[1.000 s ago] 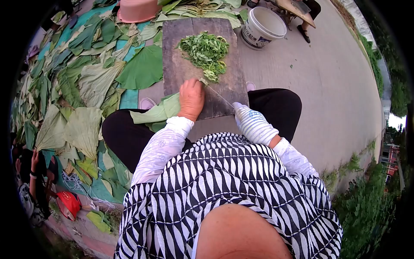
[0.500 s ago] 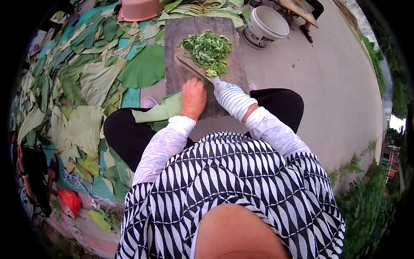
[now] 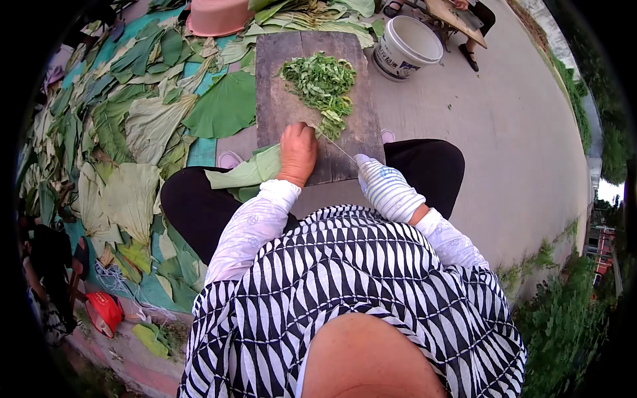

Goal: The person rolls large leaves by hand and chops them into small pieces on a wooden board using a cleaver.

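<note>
My bare left hand (image 3: 298,153) is closed over a rolled bundle of large green leaves (image 3: 254,168) at the near left side of the wooden board (image 3: 277,53). The bundle's loose end hangs over the board's edge above my left thigh. In a striped glove, my right hand (image 3: 389,190) grips a knife (image 3: 338,146) by its handle, which the fingers hide. The thin blade points up and left, its tip close to my left fingers. Beyond it, a heap of shredded leaves (image 3: 320,81) lies on the board, trailing down toward the blade.
A white bucket (image 3: 409,48) stands right of the board, and a pink basin (image 3: 217,16) stands at the far left. Large leaves (image 3: 156,126) cover a teal sheet on the left. A red cap-like item (image 3: 105,313) lies at lower left. Another person's foot (image 3: 468,58) shows at upper right.
My right hand has drawn the knife back, down and to the right, away from the heap. My left hand stays on the leaf bundle, nearly unmoved.
</note>
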`<state>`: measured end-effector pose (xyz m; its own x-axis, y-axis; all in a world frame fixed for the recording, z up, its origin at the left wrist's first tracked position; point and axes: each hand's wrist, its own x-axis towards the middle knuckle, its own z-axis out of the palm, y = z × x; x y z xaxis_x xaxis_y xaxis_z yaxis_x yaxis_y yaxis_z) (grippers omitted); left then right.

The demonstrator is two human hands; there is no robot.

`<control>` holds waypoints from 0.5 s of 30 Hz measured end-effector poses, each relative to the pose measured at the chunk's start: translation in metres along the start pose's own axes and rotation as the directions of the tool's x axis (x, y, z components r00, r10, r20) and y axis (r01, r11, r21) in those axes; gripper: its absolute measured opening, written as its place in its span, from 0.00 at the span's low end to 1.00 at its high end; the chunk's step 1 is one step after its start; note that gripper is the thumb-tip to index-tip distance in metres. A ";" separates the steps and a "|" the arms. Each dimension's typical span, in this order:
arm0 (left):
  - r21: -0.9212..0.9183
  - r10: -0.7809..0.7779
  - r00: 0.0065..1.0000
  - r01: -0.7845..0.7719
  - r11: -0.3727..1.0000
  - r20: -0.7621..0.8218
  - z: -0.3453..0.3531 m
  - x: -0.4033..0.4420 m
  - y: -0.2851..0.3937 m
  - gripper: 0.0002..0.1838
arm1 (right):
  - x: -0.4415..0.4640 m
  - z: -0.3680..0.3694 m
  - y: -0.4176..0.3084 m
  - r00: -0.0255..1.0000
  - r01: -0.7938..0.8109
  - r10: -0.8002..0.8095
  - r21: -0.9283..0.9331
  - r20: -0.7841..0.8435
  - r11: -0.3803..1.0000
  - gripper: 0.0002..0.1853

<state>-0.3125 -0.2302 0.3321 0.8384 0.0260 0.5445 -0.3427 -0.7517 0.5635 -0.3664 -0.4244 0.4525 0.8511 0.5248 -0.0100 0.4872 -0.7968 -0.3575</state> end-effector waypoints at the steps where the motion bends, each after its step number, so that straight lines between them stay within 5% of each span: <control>1: -0.002 -0.004 1.000 0.004 1.000 0.012 -0.001 0.000 0.001 0.09 | -0.004 -0.002 0.000 1.000 -0.001 0.001 0.001 0.002 1.000 0.15; 3: -0.001 -0.004 1.000 0.004 1.000 0.018 -0.001 0.000 0.001 0.09 | -0.009 -0.011 -0.002 0.972 -0.154 0.148 0.021 0.183 0.988 0.15; 15: 0.038 -0.010 1.000 0.010 0.999 0.012 0.004 0.000 -0.002 0.09 | 0.025 0.016 0.007 0.995 -0.028 0.027 0.004 0.094 1.000 0.13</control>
<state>-0.3103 -0.2317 0.3281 0.8469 0.0259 0.5312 -0.3182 -0.7756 0.5451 -0.3442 -0.4121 0.4352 0.8421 0.5285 -0.1072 0.4624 -0.8099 -0.3608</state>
